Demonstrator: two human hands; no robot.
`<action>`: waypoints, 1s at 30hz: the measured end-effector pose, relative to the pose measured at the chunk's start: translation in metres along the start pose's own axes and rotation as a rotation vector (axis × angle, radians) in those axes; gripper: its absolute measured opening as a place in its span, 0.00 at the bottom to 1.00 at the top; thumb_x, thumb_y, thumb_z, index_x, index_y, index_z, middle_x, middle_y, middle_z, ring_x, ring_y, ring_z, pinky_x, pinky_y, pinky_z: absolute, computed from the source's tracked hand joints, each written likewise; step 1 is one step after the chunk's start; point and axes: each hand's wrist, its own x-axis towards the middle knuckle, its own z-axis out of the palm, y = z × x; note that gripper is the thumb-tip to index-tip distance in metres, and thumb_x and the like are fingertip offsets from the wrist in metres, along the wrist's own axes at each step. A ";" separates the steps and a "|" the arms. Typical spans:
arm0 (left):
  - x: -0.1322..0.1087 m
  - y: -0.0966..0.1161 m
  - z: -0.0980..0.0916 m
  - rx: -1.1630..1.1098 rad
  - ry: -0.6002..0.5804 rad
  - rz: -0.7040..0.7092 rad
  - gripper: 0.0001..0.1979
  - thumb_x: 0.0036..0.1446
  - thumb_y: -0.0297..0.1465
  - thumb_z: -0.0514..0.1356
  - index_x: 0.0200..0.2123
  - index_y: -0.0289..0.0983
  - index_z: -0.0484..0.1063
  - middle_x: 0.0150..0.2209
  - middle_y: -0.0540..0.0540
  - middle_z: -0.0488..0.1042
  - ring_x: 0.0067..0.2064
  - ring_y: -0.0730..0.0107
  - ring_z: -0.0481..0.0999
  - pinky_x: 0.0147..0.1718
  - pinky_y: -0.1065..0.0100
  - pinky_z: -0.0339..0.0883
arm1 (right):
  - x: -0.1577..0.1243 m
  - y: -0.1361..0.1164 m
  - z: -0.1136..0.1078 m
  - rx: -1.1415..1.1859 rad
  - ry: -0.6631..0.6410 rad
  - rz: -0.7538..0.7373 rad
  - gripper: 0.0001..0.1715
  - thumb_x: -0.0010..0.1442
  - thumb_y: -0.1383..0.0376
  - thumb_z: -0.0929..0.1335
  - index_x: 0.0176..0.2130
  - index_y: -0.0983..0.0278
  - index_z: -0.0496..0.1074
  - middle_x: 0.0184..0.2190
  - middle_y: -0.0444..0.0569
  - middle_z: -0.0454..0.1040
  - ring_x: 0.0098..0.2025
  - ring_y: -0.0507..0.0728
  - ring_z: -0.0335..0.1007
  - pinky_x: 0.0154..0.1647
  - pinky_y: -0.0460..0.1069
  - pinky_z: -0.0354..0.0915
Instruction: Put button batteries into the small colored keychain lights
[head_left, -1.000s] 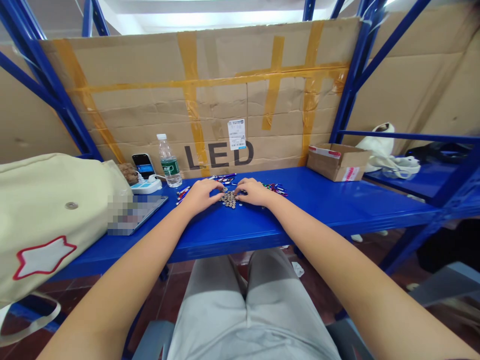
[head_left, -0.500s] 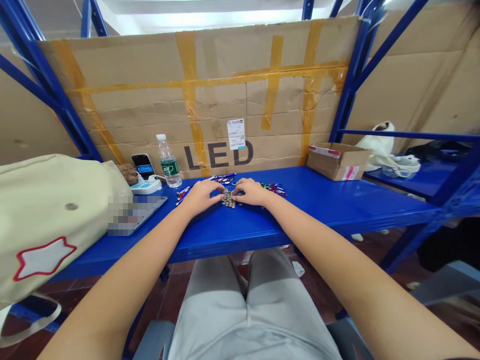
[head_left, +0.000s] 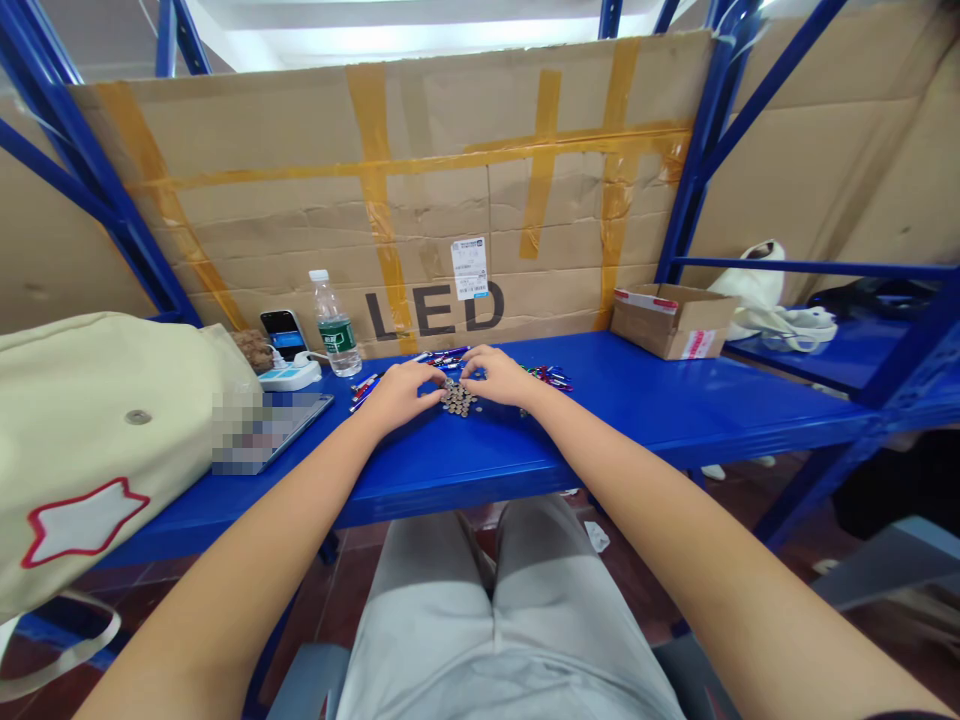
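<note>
A small heap of round, coin-like metal discs (head_left: 457, 399) lies on the blue tabletop between my hands. My left hand (head_left: 409, 393) rests at the heap's left side, thumb and forefinger apart in a curve, the fingertips at the discs. At the upper right edge of the heap is my right hand (head_left: 495, 378), its fingers bent and thumb apart from them; I see nothing held in it. Pens with blue and red barrels (head_left: 365, 388) lie beyond my left hand. Another bunch of colourful pen-like sticks (head_left: 553, 377) is partly hidden behind my right hand.
Left on the blue table (head_left: 660, 400) are a cream bag (head_left: 112, 420), a flat tablet-like thing (head_left: 296, 425), a power strip (head_left: 291, 376), a phone (head_left: 283, 333) and a water bottle (head_left: 335, 325). A cardboard box (head_left: 671, 320) stands right. Taped cardboard (head_left: 300, 220) walls the back.
My right hand has lifted slightly and shifted a little up and left, uncovering more of the discs' right side. My left hand stays nearly in place.
</note>
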 end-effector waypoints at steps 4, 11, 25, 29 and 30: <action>0.000 0.000 0.001 -0.007 0.009 -0.004 0.11 0.57 0.36 0.56 0.39 0.40 0.74 0.40 0.46 0.78 0.43 0.61 0.74 0.43 0.62 0.64 | -0.004 -0.005 -0.005 0.197 0.197 -0.168 0.09 0.57 0.62 0.66 0.36 0.62 0.75 0.52 0.51 0.68 0.56 0.57 0.62 0.58 0.55 0.56; 0.000 0.001 -0.001 -0.035 0.021 0.004 0.11 0.57 0.36 0.56 0.39 0.39 0.74 0.39 0.47 0.78 0.42 0.62 0.74 0.43 0.63 0.64 | -0.003 -0.004 -0.001 0.191 0.183 -0.283 0.07 0.56 0.63 0.69 0.36 0.61 0.75 0.50 0.51 0.70 0.54 0.59 0.63 0.55 0.57 0.57; -0.001 -0.001 0.001 -0.055 0.046 0.005 0.10 0.56 0.35 0.57 0.39 0.39 0.74 0.38 0.47 0.78 0.42 0.62 0.74 0.44 0.63 0.64 | -0.003 -0.001 0.000 0.069 0.215 -0.467 0.08 0.58 0.67 0.67 0.38 0.62 0.75 0.45 0.52 0.71 0.49 0.58 0.66 0.49 0.54 0.61; -0.001 0.000 0.001 -0.041 0.030 -0.004 0.10 0.57 0.35 0.56 0.39 0.39 0.74 0.39 0.47 0.78 0.42 0.62 0.74 0.43 0.63 0.64 | -0.002 0.001 0.002 0.060 0.218 -0.468 0.07 0.58 0.67 0.67 0.37 0.62 0.75 0.45 0.52 0.71 0.48 0.58 0.66 0.48 0.53 0.61; -0.001 0.000 0.001 -0.042 0.033 -0.007 0.10 0.57 0.35 0.56 0.39 0.39 0.74 0.39 0.47 0.78 0.42 0.62 0.74 0.43 0.63 0.64 | -0.002 0.001 0.002 0.063 0.222 -0.467 0.07 0.58 0.67 0.67 0.36 0.62 0.75 0.44 0.52 0.71 0.48 0.58 0.66 0.48 0.53 0.61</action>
